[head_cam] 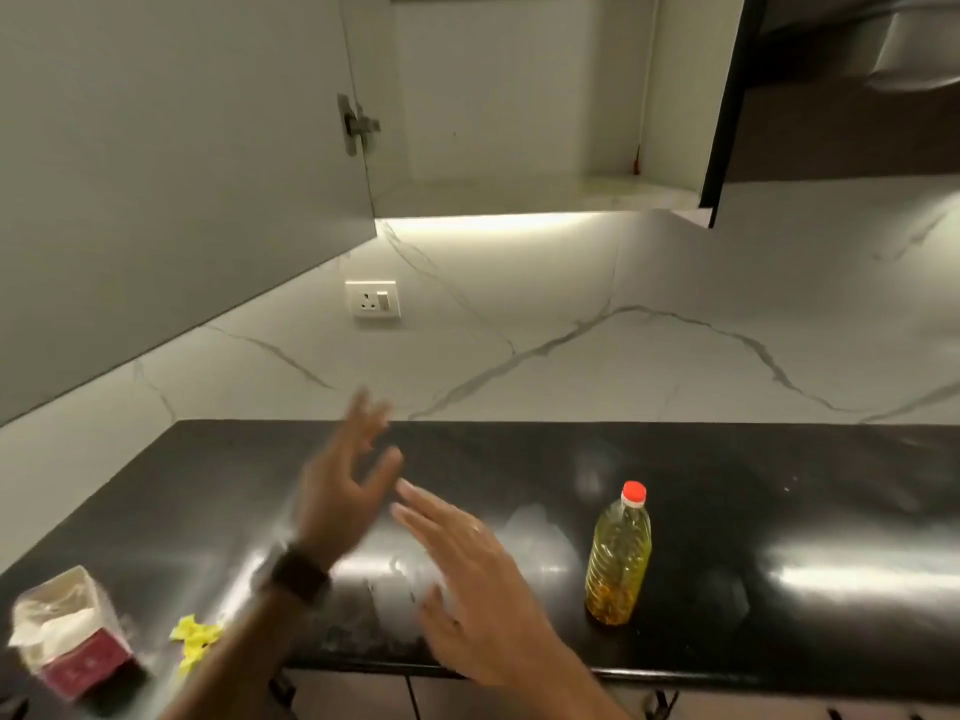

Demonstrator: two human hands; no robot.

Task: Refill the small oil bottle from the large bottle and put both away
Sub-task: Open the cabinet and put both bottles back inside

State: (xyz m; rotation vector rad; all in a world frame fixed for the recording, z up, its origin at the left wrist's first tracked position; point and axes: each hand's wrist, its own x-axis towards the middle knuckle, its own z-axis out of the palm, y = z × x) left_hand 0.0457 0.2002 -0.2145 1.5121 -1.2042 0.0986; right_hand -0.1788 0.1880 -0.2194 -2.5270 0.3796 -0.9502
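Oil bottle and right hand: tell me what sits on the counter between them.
Nothing sits there. In the head view, only bare, glossy black counter with light reflections separates the right hand from the oil bottle. The hand is open and apart from the bottle.

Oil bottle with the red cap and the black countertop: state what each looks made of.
Oil bottle with the red cap: likely clear ribbed plastic, since yellow oil shows through. Black countertop: probably polished stone, since its glossy surface mirrors the lights.
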